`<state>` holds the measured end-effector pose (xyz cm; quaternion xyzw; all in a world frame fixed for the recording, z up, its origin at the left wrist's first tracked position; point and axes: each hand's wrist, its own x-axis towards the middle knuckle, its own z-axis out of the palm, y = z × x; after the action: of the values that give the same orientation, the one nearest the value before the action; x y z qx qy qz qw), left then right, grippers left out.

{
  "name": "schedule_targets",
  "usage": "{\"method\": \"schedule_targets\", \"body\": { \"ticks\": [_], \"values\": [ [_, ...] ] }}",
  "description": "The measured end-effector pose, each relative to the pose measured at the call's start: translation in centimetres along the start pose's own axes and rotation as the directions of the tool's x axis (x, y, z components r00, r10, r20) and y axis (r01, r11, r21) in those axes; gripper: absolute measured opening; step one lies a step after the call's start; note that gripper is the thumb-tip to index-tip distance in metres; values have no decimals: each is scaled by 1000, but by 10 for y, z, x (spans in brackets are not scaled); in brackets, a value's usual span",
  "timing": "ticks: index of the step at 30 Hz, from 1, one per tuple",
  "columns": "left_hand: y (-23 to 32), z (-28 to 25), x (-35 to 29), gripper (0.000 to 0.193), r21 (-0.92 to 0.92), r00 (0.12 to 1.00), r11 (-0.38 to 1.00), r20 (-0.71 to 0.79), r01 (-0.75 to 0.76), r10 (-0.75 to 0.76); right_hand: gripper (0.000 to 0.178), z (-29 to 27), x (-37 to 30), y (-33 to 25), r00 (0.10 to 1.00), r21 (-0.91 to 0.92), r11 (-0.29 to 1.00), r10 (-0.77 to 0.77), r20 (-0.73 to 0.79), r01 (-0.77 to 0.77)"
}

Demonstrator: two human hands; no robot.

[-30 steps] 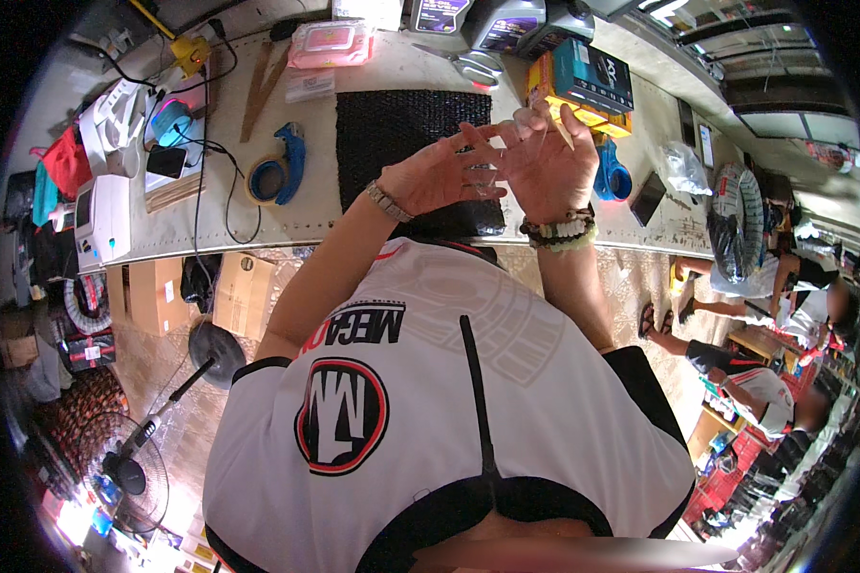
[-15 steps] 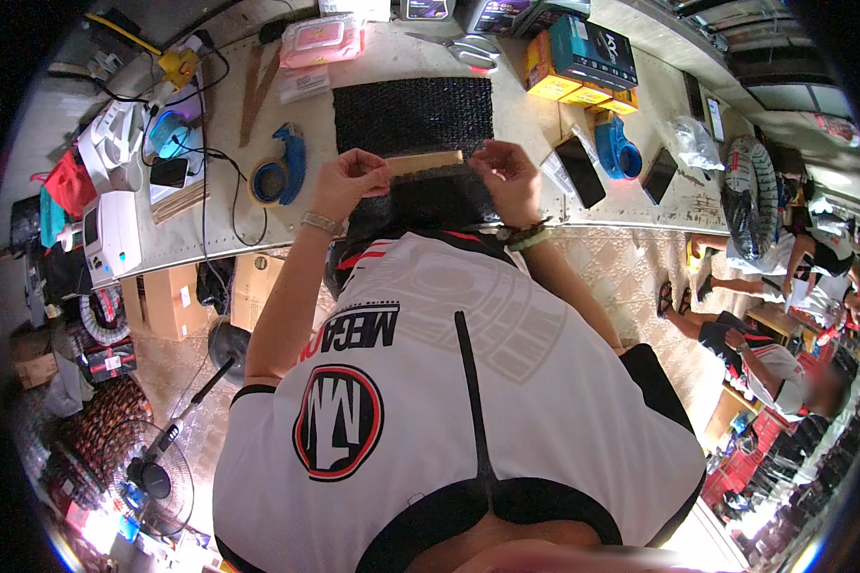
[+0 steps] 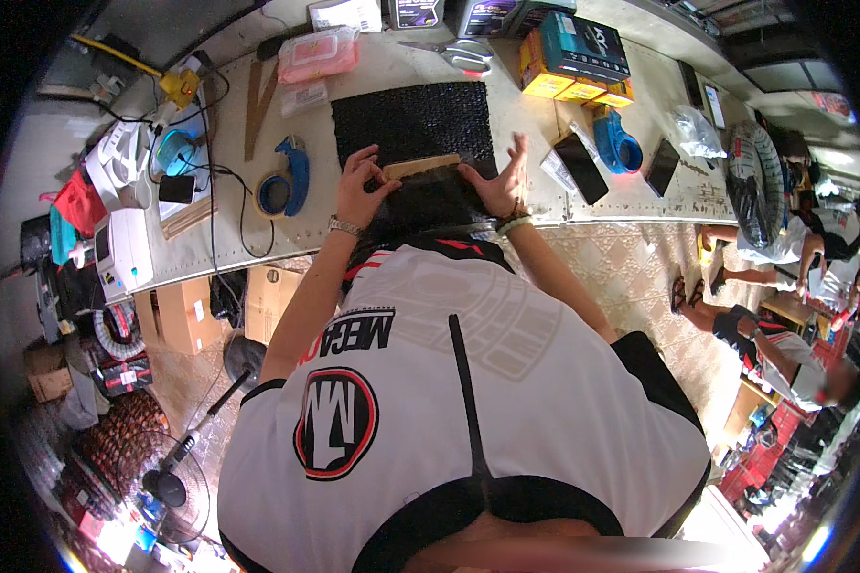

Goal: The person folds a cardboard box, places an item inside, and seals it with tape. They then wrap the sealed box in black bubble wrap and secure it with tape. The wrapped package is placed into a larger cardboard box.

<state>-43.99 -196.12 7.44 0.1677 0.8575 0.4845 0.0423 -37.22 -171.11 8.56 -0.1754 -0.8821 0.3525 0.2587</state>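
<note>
A sheet of black bubble wrap (image 3: 411, 110) lies on the worktable in front of me, its near part folded into a dark flat bundle at the table's edge. Across the fold runs a tan strip of tape (image 3: 422, 166). My left hand (image 3: 360, 188) is at the strip's left end, thumb touching near it and fingers apart. At the other end my right hand (image 3: 505, 183) has its thumb against the wrap and its fingers stretched upward. A blue tape dispenser (image 3: 294, 177) with a tan roll stands left of my left hand.
Right of the wrap are a black phone (image 3: 580, 168), another blue dispenser (image 3: 617, 140) and a second phone (image 3: 661, 168). Scissors (image 3: 466, 55), a pink wipes pack (image 3: 319, 54) and stacked boxes (image 3: 575, 59) line the back. Cables (image 3: 222, 172) trail at left. People sit at far right.
Both hands were pinching the strip's ends; now their fingers have spread, the right hand's most. The strip lies on the wrap at a slight tilt. The view has shifted a little.
</note>
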Motion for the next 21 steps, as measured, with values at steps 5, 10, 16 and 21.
{"method": "schedule_targets", "body": {
  "ticks": [5, 10, 16, 21],
  "values": [
    [-5, 2, 7, 23, -394, 978, 899, 150, 192, -143, 58, 21, 30, 31, 853, 301, 953, -187, 488, 37],
    [-11, 1, 11, 18, -407, 980, 894, 136, 189, -145, 31, 50, 23, 36, 803, 82, 996, -64, 593, 19],
    [-45, 15, 29, 28, -329, 992, 936, 53, 128, -117, 30, 51, 15, 26, 915, 292, 950, -21, 404, -108],
    [-47, 11, 37, 28, -547, 934, 756, 192, 358, -302, 34, 46, 26, 21, 887, 314, 930, 26, 461, -190]
  ]
}}
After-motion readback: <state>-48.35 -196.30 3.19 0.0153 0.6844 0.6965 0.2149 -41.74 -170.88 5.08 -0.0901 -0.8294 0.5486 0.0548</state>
